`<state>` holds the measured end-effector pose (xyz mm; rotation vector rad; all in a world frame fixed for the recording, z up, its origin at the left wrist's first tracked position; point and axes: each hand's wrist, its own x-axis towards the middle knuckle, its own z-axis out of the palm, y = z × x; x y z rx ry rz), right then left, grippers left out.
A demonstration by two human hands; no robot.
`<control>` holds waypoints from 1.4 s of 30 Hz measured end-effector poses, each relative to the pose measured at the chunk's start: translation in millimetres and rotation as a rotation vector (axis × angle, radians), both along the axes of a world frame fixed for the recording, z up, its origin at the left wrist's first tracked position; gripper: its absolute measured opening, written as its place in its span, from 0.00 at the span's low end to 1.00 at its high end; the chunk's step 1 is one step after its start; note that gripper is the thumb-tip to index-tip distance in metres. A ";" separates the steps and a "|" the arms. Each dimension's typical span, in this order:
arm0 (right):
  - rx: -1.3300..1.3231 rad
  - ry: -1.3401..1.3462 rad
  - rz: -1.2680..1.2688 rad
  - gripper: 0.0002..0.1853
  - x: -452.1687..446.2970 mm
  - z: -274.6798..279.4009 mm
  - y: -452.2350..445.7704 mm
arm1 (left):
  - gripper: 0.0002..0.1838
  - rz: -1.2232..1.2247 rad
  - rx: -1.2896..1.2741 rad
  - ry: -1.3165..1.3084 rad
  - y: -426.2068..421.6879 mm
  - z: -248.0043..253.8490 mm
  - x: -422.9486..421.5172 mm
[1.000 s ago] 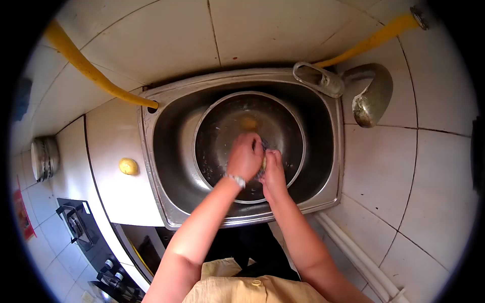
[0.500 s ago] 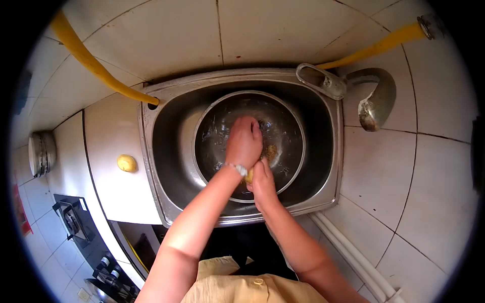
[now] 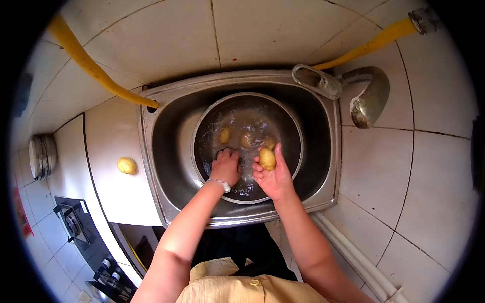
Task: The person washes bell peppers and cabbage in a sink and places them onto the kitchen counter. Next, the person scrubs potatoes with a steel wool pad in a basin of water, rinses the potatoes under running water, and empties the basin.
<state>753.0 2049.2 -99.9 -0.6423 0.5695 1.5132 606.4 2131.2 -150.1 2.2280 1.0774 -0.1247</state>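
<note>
In the head view, my right hand [image 3: 278,179] is raised palm up over the right side of a round metal basin [image 3: 197,164], its fingers curled around a wet yellow potato [image 3: 267,159]. My left hand [image 3: 227,167] is low at the basin's near left, back up, with bent fingers over something dark that I cannot make out. Under the rippling water lie a potato at the left [image 3: 225,135], another in the middle [image 3: 247,139] and a third [image 3: 269,143] behind the held one.
The basin stands in a steel sink [image 3: 333,177]. On the left counter [image 3: 113,197] lies another potato [image 3: 127,165]. A metal faucet [image 3: 371,98] is at the back right. Yellow hoses run at the left [image 3: 96,65] and right [image 3: 369,44]. Stove parts [image 3: 73,222] show at lower left.
My hands have moved apart. The right has turned palm up and lifted the potato; the left has drawn back toward the near left. The potatoes in the water now show.
</note>
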 end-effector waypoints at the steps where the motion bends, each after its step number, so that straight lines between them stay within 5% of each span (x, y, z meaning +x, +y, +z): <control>1: 0.029 0.012 -0.006 0.21 1.5 -10.6 -3.8 | 0.16 0.123 -0.112 -0.147 -0.6 4.8 0.4; 5: -0.034 -0.057 0.016 0.17 -2.1 -29.5 -5.3 | 0.15 0.396 -0.120 -0.539 -12.5 65.7 9.9; 7: -0.154 -0.199 -0.035 0.15 -25.6 -3.7 4.2 | 0.15 0.255 0.095 -0.600 -25.3 84.5 26.4; 9: -0.277 -0.350 -0.091 0.13 -32.9 3.0 8.6 | 0.12 0.160 0.129 -0.541 -17.5 88.7 43.5; 12: -0.354 -0.594 0.090 0.12 -22.9 2.5 6.1 | 0.06 0.377 -0.093 -0.605 8.2 61.0 64.1; 18: -0.312 -0.756 0.007 0.11 -21.5 -0.7 18.0 | 0.05 0.283 0.086 -0.562 -11.0 85.8 60.2; 23: -0.435 -0.678 0.261 0.10 -38.9 10.0 10.2 | 0.06 0.369 -0.006 -0.484 23.9 54.2 67.2; 29: -0.135 -0.393 -0.107 0.14 -41.2 -18.9 2.6 | 0.06 0.164 0.089 -0.564 -15.2 92.5 59.5; 32: -0.479 -0.151 -0.005 0.15 -46.3 13.1 14.2 | 0.07 0.205 0.144 -0.503 19.3 63.3 68.2; 33: -0.139 -0.132 0.107 0.17 -48.6 -4.8 -9.4 | 0.08 0.176 0.196 -0.466 39.6 48.8 69.5; 35: 0.017 -0.018 0.124 0.21 -46.1 9.2 -5.3 | 0.08 0.147 0.241 -0.426 60.9 25.4 55.9; 38: -0.138 0.050 0.022 0.25 -33.2 -7.9 -5.6 | 0.08 0.059 0.316 -0.340 73.8 3.1 34.0; 40: -0.136 0.061 0.017 0.26 -26.7 1.5 -3.5 | 0.08 -0.181 0.192 0.021 67.0 -1.1 21.0; 42: -0.091 0.061 0.012 0.27 -22.6 2.1 -6.4 | 0.08 -0.038 0.090 -0.136 57.2 -4.0 19.9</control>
